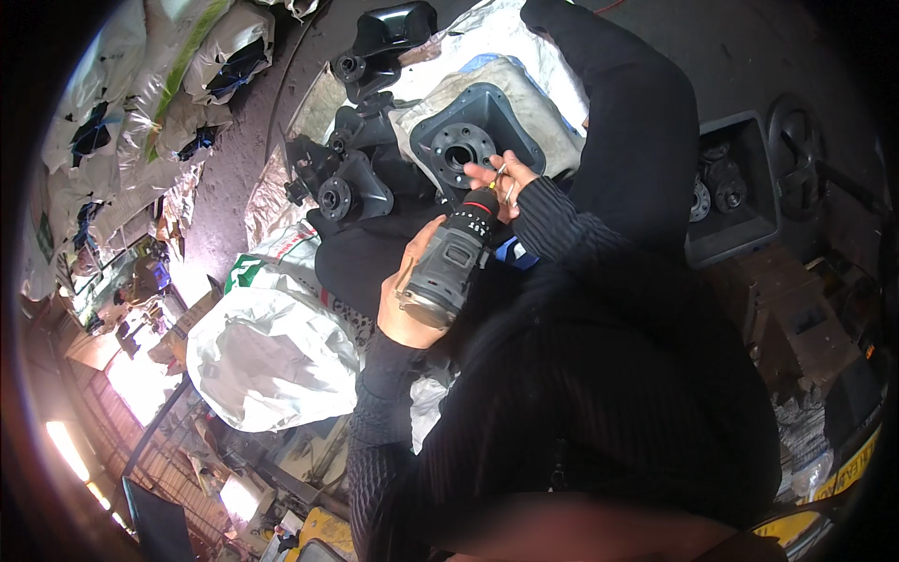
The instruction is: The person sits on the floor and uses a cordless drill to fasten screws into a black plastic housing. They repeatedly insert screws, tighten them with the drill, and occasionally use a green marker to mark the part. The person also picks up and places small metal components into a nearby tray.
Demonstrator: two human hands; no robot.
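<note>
1. Shows a heap of white plastic sacks [131, 112] at the far left, dark contents visible inside some.
2. Has a rumpled white bag [272, 365] at the near left, just beyond the left sleeve [382, 393].
3. Includes a pale, worn cloth [560, 140] at far center, underneath the gray housing [515, 117].
4. Features on the right a gray bin [749, 245], with dark machined parts [721, 187] inside.
5. Presents that gray housing in the far middle of the scene, open side up, with a squared, flaring rim around a round flange [476, 139] ringed with holes.
6. Shows a smaller dark housing [372, 192] just to the left, also with a round flange.
7. Holds a gray-and-black power drill [445, 270] on the near side of the gray housing, chuck pointing far and slightly right.
8. Clamps the left grip [410, 300] around the drill's rear body.
9. Brings the right grip [504, 183] to the chuck, fingers together on a slim metallic piece [509, 194]; cannot tell its exact kind, nor any contact with the housing rim behind.
</note>
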